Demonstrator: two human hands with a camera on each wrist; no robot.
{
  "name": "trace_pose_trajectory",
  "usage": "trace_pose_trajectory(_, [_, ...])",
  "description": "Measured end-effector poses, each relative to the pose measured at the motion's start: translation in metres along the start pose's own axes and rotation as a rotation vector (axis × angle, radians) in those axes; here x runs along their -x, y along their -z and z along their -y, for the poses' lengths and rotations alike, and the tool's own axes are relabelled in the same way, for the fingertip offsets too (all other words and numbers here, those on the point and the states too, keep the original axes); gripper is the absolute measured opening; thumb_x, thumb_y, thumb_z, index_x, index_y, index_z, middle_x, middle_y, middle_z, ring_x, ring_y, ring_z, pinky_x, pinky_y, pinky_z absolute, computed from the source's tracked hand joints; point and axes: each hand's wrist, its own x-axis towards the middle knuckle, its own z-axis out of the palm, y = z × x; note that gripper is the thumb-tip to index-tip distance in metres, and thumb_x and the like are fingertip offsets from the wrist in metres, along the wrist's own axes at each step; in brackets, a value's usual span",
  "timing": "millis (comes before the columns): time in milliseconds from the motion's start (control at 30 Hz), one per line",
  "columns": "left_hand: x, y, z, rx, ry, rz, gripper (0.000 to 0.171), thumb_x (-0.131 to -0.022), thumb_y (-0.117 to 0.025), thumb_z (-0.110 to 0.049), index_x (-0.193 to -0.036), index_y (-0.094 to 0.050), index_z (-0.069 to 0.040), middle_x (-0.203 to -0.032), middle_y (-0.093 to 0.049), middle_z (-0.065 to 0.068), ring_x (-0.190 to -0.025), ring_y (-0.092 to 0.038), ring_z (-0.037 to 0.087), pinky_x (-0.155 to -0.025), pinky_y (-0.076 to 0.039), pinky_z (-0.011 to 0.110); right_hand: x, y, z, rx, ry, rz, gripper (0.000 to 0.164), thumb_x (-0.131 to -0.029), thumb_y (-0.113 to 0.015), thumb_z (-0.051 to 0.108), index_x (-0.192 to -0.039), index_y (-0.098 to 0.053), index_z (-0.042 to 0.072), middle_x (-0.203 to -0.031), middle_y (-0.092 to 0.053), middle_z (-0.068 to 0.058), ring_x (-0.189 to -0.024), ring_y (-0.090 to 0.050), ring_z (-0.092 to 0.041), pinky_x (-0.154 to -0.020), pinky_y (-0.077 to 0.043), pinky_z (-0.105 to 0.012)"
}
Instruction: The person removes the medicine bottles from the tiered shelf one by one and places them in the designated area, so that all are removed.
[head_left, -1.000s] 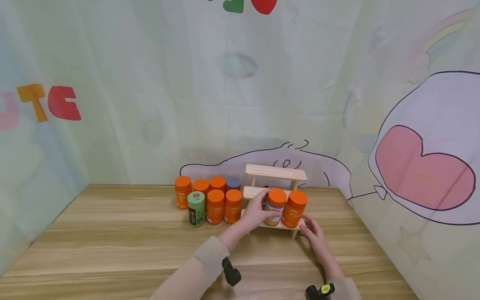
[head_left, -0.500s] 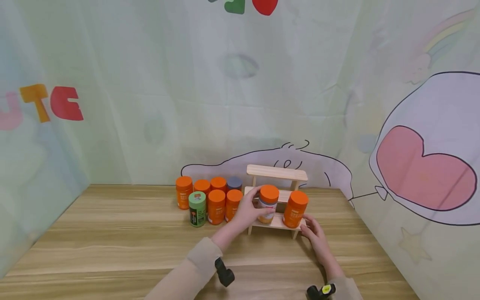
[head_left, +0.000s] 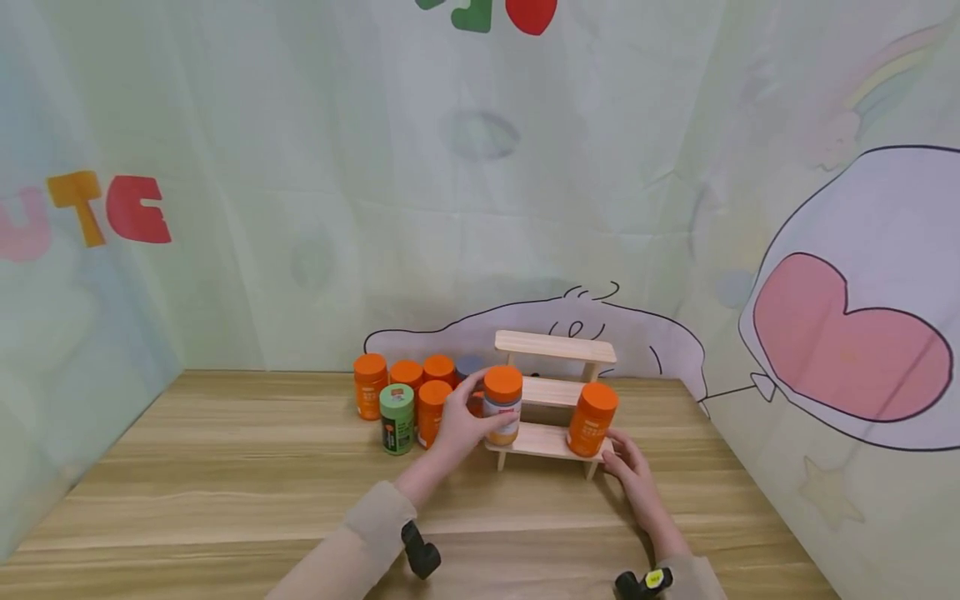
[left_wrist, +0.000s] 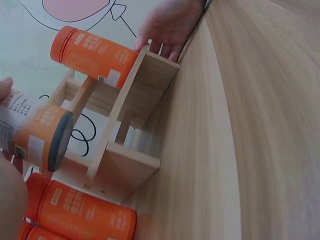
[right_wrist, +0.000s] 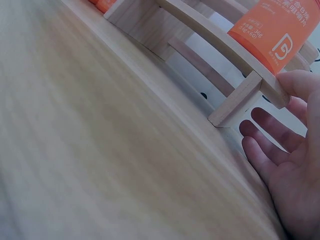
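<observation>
My left hand [head_left: 459, 423] grips a jar [head_left: 502, 406] with an orange lid and a pale label around its middle. In the left wrist view the jar's dark base shows, tilted and raised off the lowest step, near its left end. The three-step wooden display rack [head_left: 547, 442] stands on the table. At its right end, my right hand [head_left: 633, 471] holds the lowest step's corner between thumb and index finger, the other fingers loosely bent below. An all-orange jar [head_left: 592, 421] stands upright on that step, close beside the right hand.
Left of the rack stand several orange jars [head_left: 371, 386], a green jar [head_left: 397, 419] in front and a blue-lidded jar [head_left: 470, 367] partly hidden behind my left hand. A printed curtain [head_left: 300, 208] hangs behind the wooden table [head_left: 247, 467].
My left hand has carried the pale-labelled jar leftward, away from the orange jar, to the left end of the lowest step. The right hand has stayed at the rack's right end.
</observation>
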Motion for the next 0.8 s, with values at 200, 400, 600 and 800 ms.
trace_pose_trajectory(200, [0.003, 0.017, 0.004, -0.017, -0.015, -0.026, 0.063, -0.075, -0.083, -0.006, -0.132, -0.056, -0.003, -0.117, -0.067, 0.017, -0.098, -0.063, 0.027, -0.085, -0.053, 0.032, 0.0, -0.001, 0.0, -0.012, 0.015, -0.006, 0.044, -0.102, -0.05, 0.016, -0.14, -0.041, -0.004, -0.132, -0.048, -0.022, -0.097, -0.054, 0.005, -0.085, -0.05, -0.016])
trace_pose_trajectory(400, [0.006, 0.034, 0.008, -0.052, -0.01, -0.019, 0.063, -0.075, -0.079, 0.003, -0.132, -0.054, 0.005, -0.117, -0.065, 0.022, -0.097, -0.062, 0.026, -0.083, -0.054, 0.029, -0.001, -0.001, 0.0, -0.011, 0.002, 0.018, 0.046, -0.102, -0.049, 0.017, -0.142, -0.039, -0.003, -0.137, -0.045, -0.024, -0.099, -0.052, 0.007, -0.086, -0.049, -0.015])
trace_pose_trajectory(600, [0.015, 0.048, 0.005, -0.106, -0.077, -0.017, 0.062, -0.074, -0.083, -0.003, -0.129, -0.056, 0.003, -0.117, -0.065, 0.02, -0.101, -0.063, 0.027, -0.084, -0.054, 0.029, -0.001, -0.001, 0.001, -0.011, 0.01, 0.014, 0.046, -0.102, -0.049, 0.016, -0.142, -0.039, -0.003, -0.139, -0.044, -0.026, -0.099, -0.052, 0.007, -0.086, -0.05, -0.016])
trace_pose_trajectory(800, [0.023, 0.053, 0.008, -0.159, -0.062, -0.022, 0.062, -0.069, -0.084, 0.002, -0.125, -0.057, 0.007, -0.117, -0.065, 0.023, -0.104, -0.062, 0.032, -0.091, -0.053, 0.038, 0.0, -0.002, 0.002, -0.011, 0.006, 0.011, 0.045, -0.102, -0.049, 0.016, -0.142, -0.039, -0.003, -0.139, -0.044, -0.025, -0.1, -0.051, 0.007, -0.086, -0.049, -0.016])
